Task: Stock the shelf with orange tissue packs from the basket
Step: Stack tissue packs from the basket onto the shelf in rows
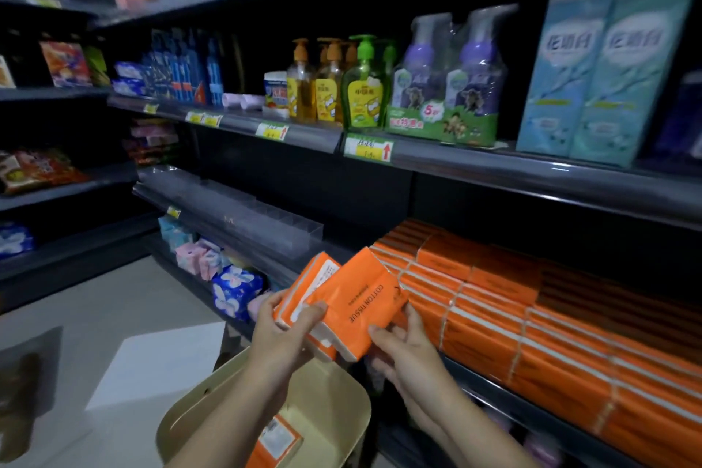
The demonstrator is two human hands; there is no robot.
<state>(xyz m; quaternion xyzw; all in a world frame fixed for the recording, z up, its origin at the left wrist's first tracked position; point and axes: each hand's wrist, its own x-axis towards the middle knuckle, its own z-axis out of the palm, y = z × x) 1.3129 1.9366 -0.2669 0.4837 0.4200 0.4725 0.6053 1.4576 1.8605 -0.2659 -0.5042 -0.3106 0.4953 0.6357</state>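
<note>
I hold two orange tissue packs above the beige basket (334, 403). My left hand (281, 331) grips the left pack (304, 293), thumb curled over its face. My right hand (402, 350) holds the right pack (364, 300), printed "COTTON TISSUE", from below and the side. Both packs hang just left of the shelf's row of stacked orange tissue packs (532, 319). One more orange pack (277, 441) lies in the basket.
The dark shelf edge (505, 395) runs under the orange stacks. Soap bottles (330, 87) and boxed goods (592, 65) fill the shelf above. Pastel and blue packets (224, 270) lie on a lower shelf to the left. Grey floor (125, 315) spreads left of the basket.
</note>
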